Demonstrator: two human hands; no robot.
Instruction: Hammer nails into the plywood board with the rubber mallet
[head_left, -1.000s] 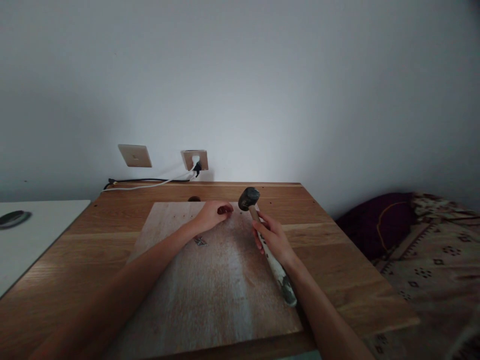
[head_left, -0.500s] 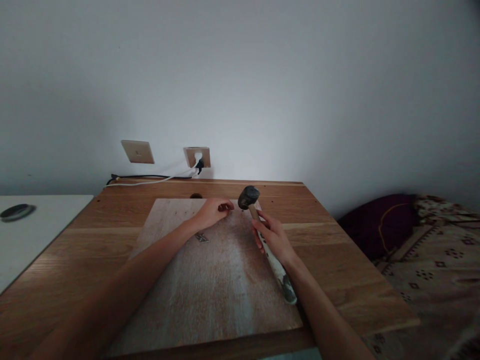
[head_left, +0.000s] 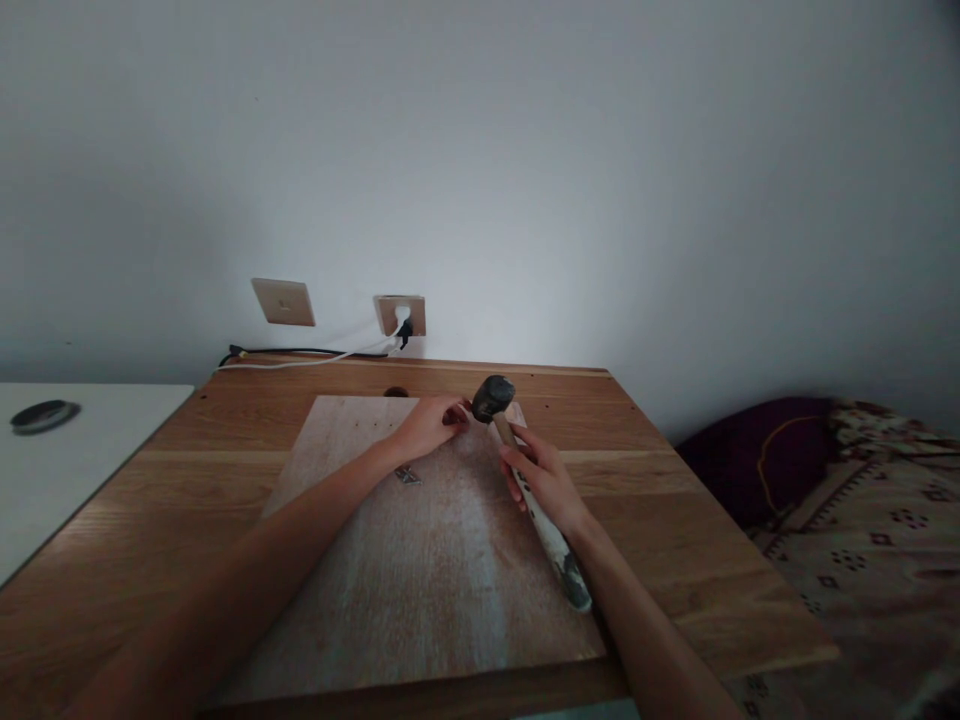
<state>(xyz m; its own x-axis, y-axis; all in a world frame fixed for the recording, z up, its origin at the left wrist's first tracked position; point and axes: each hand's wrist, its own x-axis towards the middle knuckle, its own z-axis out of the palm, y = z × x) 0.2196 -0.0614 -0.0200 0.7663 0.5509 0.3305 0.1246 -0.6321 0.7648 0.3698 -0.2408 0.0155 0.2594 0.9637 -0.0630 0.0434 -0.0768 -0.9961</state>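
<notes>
A pale wooden board (head_left: 420, 570) lies flat on a wooden table (head_left: 675, 520). My left hand (head_left: 429, 424) rests near the board's far edge, fingers pinched together on something too small to make out. My right hand (head_left: 541, 478) is wrapped round the light handle of a hammer (head_left: 525, 480). The hammer's dark head (head_left: 492, 396) sits right beside my left fingertips. A small pile of nails (head_left: 407, 475) lies on the board beside my left wrist.
Two wall sockets (head_left: 400, 314) with a white cable sit behind the table. A white surface (head_left: 67, 450) with a dark round object (head_left: 43, 415) is at the left. A patterned cloth and dark cushion (head_left: 750, 450) lie at the right.
The hammer head has moved slightly left and down, closer to my left fingertips. The view has shifted a little to the left.
</notes>
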